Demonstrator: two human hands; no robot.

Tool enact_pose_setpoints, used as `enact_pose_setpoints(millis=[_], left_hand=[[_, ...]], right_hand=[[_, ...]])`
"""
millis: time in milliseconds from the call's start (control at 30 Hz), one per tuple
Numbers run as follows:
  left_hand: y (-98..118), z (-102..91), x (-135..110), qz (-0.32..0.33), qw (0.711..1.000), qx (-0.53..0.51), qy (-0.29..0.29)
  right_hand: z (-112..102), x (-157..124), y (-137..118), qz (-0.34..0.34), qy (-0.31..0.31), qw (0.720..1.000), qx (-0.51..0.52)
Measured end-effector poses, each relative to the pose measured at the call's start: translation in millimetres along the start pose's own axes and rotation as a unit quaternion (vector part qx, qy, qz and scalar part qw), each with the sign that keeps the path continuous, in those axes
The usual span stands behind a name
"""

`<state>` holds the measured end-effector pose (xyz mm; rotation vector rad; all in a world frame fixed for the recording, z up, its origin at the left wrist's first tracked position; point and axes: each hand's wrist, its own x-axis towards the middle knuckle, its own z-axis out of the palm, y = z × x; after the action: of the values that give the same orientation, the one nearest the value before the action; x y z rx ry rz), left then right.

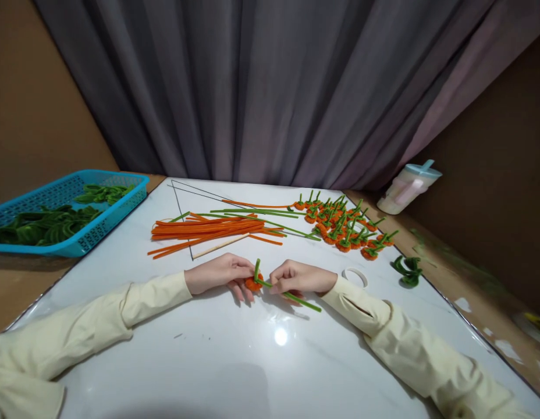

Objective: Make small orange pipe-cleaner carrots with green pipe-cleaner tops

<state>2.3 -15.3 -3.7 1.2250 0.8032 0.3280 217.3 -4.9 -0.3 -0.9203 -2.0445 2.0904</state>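
My left hand [221, 272] holds a small orange pipe-cleaner ball [253, 283], which looks like a pumpkin, between thumb and fingers. A short green stem stands up from its top. The fingers of my right hand [302, 276] are closed on a green pipe cleaner [311, 305], which runs from the orange ball through the grip and sticks out to the lower right. Both hands are just above the white table [200, 361], close together. Behind them lies a bundle of loose orange pipe cleaners [209, 228].
Several finished orange balls with green stems [335, 224] cluster at the back right. A white tape ring [355, 277] and curled green pieces [407, 271] lie near my right forearm. A blue basket [78, 249] of green pieces stands left; a lidded cup [407, 187] stands right.
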Motion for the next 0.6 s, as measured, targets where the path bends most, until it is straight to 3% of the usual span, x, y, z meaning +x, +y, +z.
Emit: enact_pose_setpoints(millis=[600], left_hand=[[-3.8,-0.4,-0.5,0.046,0.994,-0.102,0.014]], right_hand=[[-1.8,2.7,5.3,-0.019,0.004,0.999,0.041]])
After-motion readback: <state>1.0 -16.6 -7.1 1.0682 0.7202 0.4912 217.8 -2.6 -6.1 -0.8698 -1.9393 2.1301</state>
